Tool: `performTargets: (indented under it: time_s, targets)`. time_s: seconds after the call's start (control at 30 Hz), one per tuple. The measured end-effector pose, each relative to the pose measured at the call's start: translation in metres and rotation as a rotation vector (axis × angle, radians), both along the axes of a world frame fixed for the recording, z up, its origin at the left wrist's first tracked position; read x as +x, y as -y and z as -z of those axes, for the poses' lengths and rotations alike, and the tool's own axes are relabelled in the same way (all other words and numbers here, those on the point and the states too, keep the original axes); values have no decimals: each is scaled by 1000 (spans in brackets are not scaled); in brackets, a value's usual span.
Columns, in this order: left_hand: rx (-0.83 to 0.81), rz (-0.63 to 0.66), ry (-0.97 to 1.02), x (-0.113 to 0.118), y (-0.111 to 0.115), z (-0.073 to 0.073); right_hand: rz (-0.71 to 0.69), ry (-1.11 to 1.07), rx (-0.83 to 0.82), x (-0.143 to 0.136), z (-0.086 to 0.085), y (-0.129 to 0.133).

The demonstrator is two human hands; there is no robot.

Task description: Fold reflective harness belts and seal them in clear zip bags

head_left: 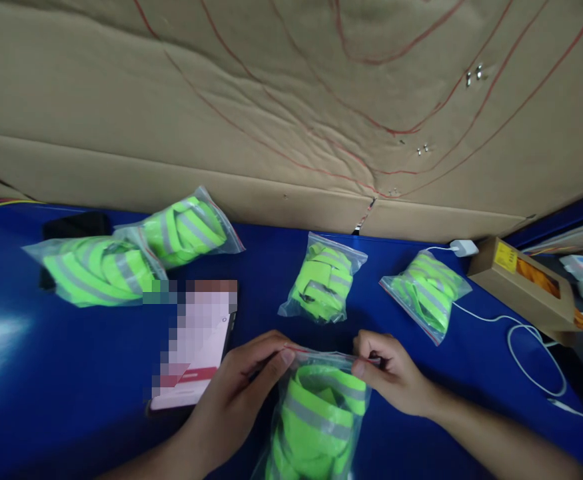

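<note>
A clear zip bag (316,420) with a rolled neon-green strap with grey stripes inside lies at the bottom centre. My left hand (246,387) pinches the left end of its red-edged top between thumb and fingers. At the right end of the same top edge, my right hand (388,370) grips with curled fingers and thumb. Beyond my hands lie a similar filled bag (324,280) in the middle and another (428,293) to the right. Two more bags, one in front (101,267) and one behind (186,230), overlap at the left.
A lit phone (198,347) lies on the blue table (96,360) left of my left hand. A dark object (78,225) sits behind the left bags. At the right are a cardboard box (526,287), a white cable (511,347) and its plug (464,248). Brown paper (271,100) rises behind.
</note>
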State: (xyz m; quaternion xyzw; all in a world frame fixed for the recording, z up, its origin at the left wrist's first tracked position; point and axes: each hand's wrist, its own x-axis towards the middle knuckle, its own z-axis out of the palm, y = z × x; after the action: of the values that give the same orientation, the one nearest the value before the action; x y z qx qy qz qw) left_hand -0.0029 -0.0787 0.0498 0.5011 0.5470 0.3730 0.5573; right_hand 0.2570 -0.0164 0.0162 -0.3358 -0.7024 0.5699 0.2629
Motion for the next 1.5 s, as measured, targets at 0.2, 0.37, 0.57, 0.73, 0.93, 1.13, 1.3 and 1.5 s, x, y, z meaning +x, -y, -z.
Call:
performTargets:
  time_s: [0.2,0.37,0.57,0.73,0.93,1.13,1.3,1.5]
  targets:
    - [-28,-78,-11,0,-2,1,2,15,-50,1,-4,-1]
    - [-80,-112,69,1,-5,5,6,-20,-60,2,-1,0]
    - [-197,-134,211,2,-6,2,-7,-28,-61,1,-3,1]
    - [-207,-167,226,1,-8,6,-87,1,-39,0,-7,-1]
    - [-171,-136,225,2,-10,4,-145,-5,4,3,-6,-3]
    - [-131,-97,234,1,-7,5,-122,17,66,5,-5,-2]
    - [-94,-96,238,2,-6,8,-152,-8,107,4,-6,-5]
    - [-23,-35,129,-2,-4,9,-148,49,89,4,-8,-5]
